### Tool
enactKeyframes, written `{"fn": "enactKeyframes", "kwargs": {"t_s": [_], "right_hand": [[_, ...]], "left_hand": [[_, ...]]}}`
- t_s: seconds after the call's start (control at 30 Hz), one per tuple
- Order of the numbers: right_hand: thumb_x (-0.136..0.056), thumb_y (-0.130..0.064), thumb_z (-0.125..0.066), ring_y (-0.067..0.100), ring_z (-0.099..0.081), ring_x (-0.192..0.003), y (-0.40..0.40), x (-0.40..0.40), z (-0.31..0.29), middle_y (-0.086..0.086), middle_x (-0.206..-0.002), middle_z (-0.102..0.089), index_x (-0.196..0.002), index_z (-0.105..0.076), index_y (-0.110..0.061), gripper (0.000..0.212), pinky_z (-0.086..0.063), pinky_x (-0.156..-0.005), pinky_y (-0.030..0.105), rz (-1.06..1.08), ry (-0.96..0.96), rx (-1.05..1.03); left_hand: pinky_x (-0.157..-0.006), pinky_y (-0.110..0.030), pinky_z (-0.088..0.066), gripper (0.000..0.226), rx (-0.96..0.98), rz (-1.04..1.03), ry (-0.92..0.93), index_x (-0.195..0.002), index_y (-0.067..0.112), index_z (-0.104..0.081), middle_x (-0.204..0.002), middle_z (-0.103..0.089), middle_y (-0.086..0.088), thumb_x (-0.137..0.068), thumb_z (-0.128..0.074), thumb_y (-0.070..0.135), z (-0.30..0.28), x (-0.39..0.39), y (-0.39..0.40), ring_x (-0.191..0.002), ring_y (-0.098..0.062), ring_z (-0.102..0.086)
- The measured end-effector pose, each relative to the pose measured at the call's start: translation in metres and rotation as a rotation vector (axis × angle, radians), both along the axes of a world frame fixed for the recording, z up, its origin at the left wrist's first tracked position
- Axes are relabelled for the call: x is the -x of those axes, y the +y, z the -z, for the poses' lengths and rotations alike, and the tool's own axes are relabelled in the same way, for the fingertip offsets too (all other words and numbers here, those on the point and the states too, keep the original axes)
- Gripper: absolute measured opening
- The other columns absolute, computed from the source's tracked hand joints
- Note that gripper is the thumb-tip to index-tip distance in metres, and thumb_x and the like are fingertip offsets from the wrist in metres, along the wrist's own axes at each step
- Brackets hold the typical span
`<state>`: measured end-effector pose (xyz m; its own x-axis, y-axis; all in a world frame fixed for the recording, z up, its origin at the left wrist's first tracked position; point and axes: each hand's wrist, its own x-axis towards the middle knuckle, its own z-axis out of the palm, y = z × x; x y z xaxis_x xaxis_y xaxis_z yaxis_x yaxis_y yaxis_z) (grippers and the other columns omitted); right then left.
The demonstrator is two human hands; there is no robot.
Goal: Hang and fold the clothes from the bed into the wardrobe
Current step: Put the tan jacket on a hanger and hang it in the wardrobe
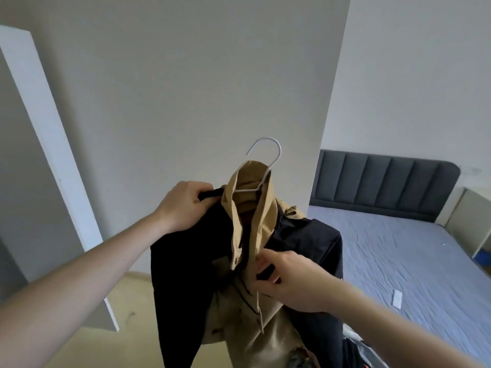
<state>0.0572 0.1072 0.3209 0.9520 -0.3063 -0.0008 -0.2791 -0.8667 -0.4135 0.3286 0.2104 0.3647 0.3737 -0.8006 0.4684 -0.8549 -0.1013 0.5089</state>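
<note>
Mid-hang, by my reading: I have the black-and-tan jacket up in front of me on a white wire hanger, its hook free in the air and caught on nothing. My left hand has its fingers curled tight around the jacket's dark shoulder edge, carrying the weight at the collar line. My right hand is lower, thumb and fingers pinching a dark tab or flap at the front opening — whether a zip pull or a placket I cannot tell. The tan collar stands up around the hanger's neck; the body hangs loose and unfastened below.

Behind, to the right, the bed shows only its blue sheet and a small white slip, so the pile looks largely cleared — though part of the mattress lies out of view. Still to come: squaring this jacket and hooking it onto the rail. A white panel at left may be the wardrobe door.
</note>
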Motion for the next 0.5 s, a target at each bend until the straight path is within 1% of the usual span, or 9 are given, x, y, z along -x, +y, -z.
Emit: {"fn": "enactKeyframes", "kwargs": {"t_s": [0.03, 0.1, 0.17, 0.23, 0.3, 0.37, 0.4, 0.47, 0.5], "right_hand": [[-0.090, -0.061, -0.062, -0.001, -0.067, -0.096, -0.004, 0.011, -0.010, -0.026, -0.115, -0.067, -0.118, -0.059, -0.041, 0.035, -0.058, -0.088, 0.028, 0.004, -0.018, -0.006], [-0.088, -0.059, -0.069, -0.003, -0.069, -0.086, -0.016, 0.029, -0.029, -0.026, -0.097, -0.071, -0.103, -0.066, -0.040, 0.025, -0.057, -0.080, 0.022, 0.058, -0.092, -0.024], [-0.087, -0.053, -0.073, -0.002, -0.068, -0.081, -0.037, 0.037, -0.041, -0.024, -0.086, -0.072, -0.092, -0.067, -0.039, 0.015, -0.057, -0.075, 0.023, 0.153, -0.252, -0.007], [-0.086, -0.054, -0.071, -0.002, -0.067, -0.091, -0.063, 0.037, -0.042, -0.024, -0.096, -0.070, -0.099, -0.064, -0.043, 0.019, -0.058, -0.079, 0.029, 0.232, -0.368, 0.059], [-0.088, -0.059, -0.066, -0.001, -0.059, -0.108, -0.085, 0.032, -0.034, -0.027, -0.119, -0.060, -0.119, -0.055, -0.047, 0.035, -0.054, -0.092, 0.032, 0.243, -0.309, 0.139], [-0.093, -0.057, -0.062, 0.001, -0.057, -0.112, -0.103, 0.024, -0.021, -0.024, -0.126, -0.058, -0.129, -0.052, -0.045, 0.040, -0.050, -0.098, 0.032, 0.223, -0.222, 0.121], [-0.096, -0.053, -0.060, 0.001, -0.059, -0.105, -0.108, 0.020, -0.015, -0.022, -0.118, -0.063, -0.125, -0.057, -0.044, 0.031, -0.051, -0.096, 0.031, 0.211, -0.216, 0.076], [-0.100, -0.045, -0.057, 0.004, -0.063, -0.084, -0.114, 0.013, -0.009, -0.017, -0.091, -0.070, -0.102, -0.067, -0.038, 0.013, -0.054, -0.085, 0.033, 0.176, -0.218, 0.008], [-0.102, -0.043, -0.055, 0.007, -0.061, -0.076, -0.115, 0.010, -0.008, -0.012, -0.082, -0.068, -0.093, -0.067, -0.032, 0.019, -0.054, -0.080, 0.034, 0.139, -0.214, -0.003]], "left_hand": [[-0.064, -0.037, -0.046, 0.038, 0.002, -0.007, -0.010, -0.064, 0.027, -0.063, -0.062, -0.063, 0.010, -0.091, -0.054, 0.053, -0.002, 0.000, 0.004, -0.065, -0.012, -0.061], [-0.064, -0.036, -0.045, 0.035, 0.007, -0.030, -0.037, -0.062, 0.032, -0.060, -0.064, -0.062, 0.013, -0.093, -0.058, 0.048, -0.004, -0.001, 0.011, -0.066, -0.011, -0.060], [-0.064, -0.035, -0.044, 0.036, 0.006, -0.056, -0.064, -0.061, 0.033, -0.058, -0.065, -0.062, 0.014, -0.096, -0.062, 0.039, -0.004, -0.004, 0.016, -0.067, -0.009, -0.059], [-0.065, -0.036, -0.045, 0.034, 0.003, -0.075, -0.076, -0.063, 0.031, -0.060, -0.066, -0.062, 0.013, -0.097, -0.063, 0.037, -0.003, -0.006, 0.020, -0.066, -0.009, -0.058], [-0.064, -0.035, -0.044, 0.032, -0.001, -0.070, -0.077, -0.064, 0.032, -0.060, -0.064, -0.062, 0.012, -0.096, -0.063, 0.038, -0.002, -0.006, 0.023, -0.064, -0.008, -0.057], [-0.064, -0.036, -0.044, 0.031, -0.010, -0.066, -0.058, -0.066, 0.031, -0.060, -0.064, -0.062, 0.009, -0.094, -0.061, 0.044, -0.003, -0.005, 0.025, -0.064, -0.010, -0.058], [-0.064, -0.038, -0.045, 0.033, -0.009, -0.069, -0.047, -0.067, 0.028, -0.061, -0.064, -0.062, 0.007, -0.091, -0.058, 0.050, -0.003, -0.005, 0.027, -0.064, -0.011, -0.058], [-0.065, -0.040, -0.046, 0.040, -0.011, -0.097, -0.039, -0.068, 0.024, -0.061, -0.064, -0.062, 0.004, -0.085, -0.052, 0.058, -0.004, -0.005, 0.030, -0.066, -0.016, -0.059], [-0.064, -0.040, -0.046, 0.040, -0.012, -0.115, -0.034, -0.067, 0.023, -0.060, -0.064, -0.061, 0.003, -0.084, -0.051, 0.059, -0.003, -0.006, 0.031, -0.065, -0.017, -0.058]]}}
